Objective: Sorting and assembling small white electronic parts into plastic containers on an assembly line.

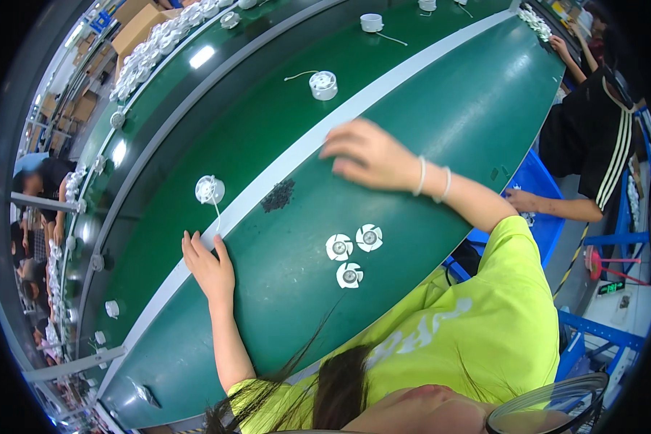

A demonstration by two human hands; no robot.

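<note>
My left hand [211, 269] lies open across the white rail [267, 176], fingers spread. Just beyond its fingertips, a round white fan housing [208, 189] sits on the green conveyor belt, its pale cable hanging toward the hand. My right hand [365, 153], slightly blurred, hovers over the green worktop by the rail. Its fingers are loosely bent, thumb apart, and I see nothing in them. Between my hands is a pile of small black parts [278, 195]. Three white fan impellers [350, 275] with metallic-looking centres lie on the worktop nearer my body.
More white fan housings [323, 85] with cables stand along the belt [253, 137]. To the right, a co-worker's hand [522, 200] reaches over a blue bin [550, 224]. A clear plastic scrap [146, 395] lies at the worktop's near left end. White parts crowd the far line.
</note>
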